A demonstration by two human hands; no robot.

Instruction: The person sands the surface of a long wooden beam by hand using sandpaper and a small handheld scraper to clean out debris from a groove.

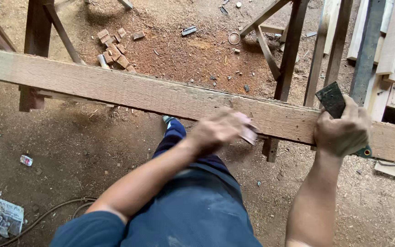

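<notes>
Two hands, left hand (220,130) blurred, grip unclear, on rough plank (129,91), right hand (342,130) gripping dark flat tool (331,98)

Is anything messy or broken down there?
Yes. Sawdust covers the floor, with small wood offcuts scattered about and crumpled paper lying at the lower left. The long plank has a rough, chipped top edge near the middle.

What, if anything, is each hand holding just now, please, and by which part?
The right hand grips a dark flat tool by its green handle end, against the plank. The left hand is blurred; a small pale piece shows at its fingers.
</notes>
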